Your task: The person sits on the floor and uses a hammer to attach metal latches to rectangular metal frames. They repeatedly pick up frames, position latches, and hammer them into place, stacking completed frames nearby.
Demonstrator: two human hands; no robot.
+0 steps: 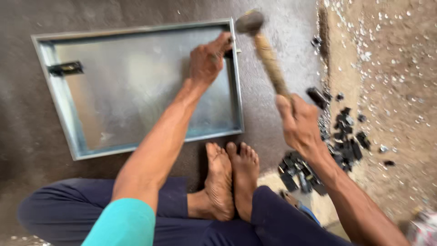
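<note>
A shallow rectangular metal tray (63,114) lies on the dark floor in front of me. My left hand (207,59) rests on its right rim near the far corner, fingers pinching a small dark piece (229,53) against the rim. My right hand (300,125) grips the wooden handle of a hammer (268,59), whose round head is raised just above that corner. A black clip (66,68) sits on the tray's left rim. The hammer is blurred.
A pile of small black metal pieces (341,141) lies on the floor to my right. Pale gravel (391,59) covers the ground further right. My bare feet (230,177) rest just below the tray's near edge.
</note>
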